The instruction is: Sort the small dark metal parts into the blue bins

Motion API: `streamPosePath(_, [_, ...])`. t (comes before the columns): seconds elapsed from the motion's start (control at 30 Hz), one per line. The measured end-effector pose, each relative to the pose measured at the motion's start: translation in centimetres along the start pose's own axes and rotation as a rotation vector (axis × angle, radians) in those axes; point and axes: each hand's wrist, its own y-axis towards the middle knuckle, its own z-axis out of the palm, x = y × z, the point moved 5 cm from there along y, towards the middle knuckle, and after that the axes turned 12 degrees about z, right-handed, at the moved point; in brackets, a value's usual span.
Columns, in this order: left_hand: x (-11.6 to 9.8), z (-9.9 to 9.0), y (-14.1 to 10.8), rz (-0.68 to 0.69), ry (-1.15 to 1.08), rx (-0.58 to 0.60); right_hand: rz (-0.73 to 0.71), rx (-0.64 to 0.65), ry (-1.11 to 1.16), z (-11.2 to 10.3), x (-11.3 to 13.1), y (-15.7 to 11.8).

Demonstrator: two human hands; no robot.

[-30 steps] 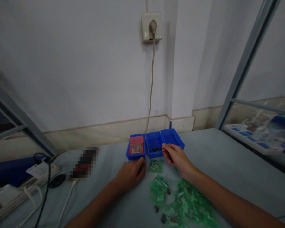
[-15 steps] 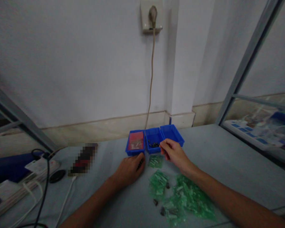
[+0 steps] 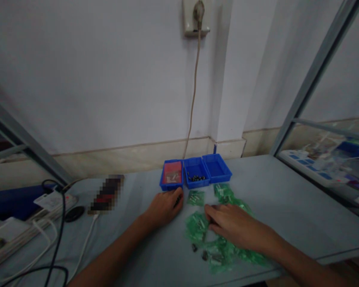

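My left hand point(image 3: 166, 206) rests on the table with its fingers curled round several small dark parts point(image 3: 177, 200), mostly hidden in its grip. My right hand point(image 3: 231, 223) is lowered over the green plastic bags point(image 3: 223, 251), thumb and fingers drawn together at the table; whatever lies between the fingertips is hidden. Close to those fingertips is a small green bag of metal pieces point(image 3: 197, 225). Between the hands and the bins lies another green bag point(image 3: 196, 197) with pin-like pieces. Two loose dark parts point(image 3: 204, 255) sit on the near side.
Three blue bins stand in a row: the left bin point(image 3: 162, 185) holds a pink sheet and a clear packet, the middle bin point(image 3: 194, 185) dark small parts, the right bin point(image 3: 217, 167) nothing visible. A phone point(image 3: 107, 195) with a white cable and a power strip point(image 3: 20, 243) are at left.
My right hand has moved from the front of the middle bin down and toward me, onto the green bags. The left hand stays beside the left bin, still curled. The view has shifted slightly.
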Motion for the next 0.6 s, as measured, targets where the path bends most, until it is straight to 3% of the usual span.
streamPosePath(0.2, [-0.2,-0.2,0.0,-0.008,0.022,-0.007,0.109,-0.045,-0.051,0.2,-0.2,-0.3])
streamPosePath(0.6, [0.2,-1.1,-0.3,-0.052,0.083,0.01,0.115,-0.053,-0.142,-0.1,-1.2,1.0])
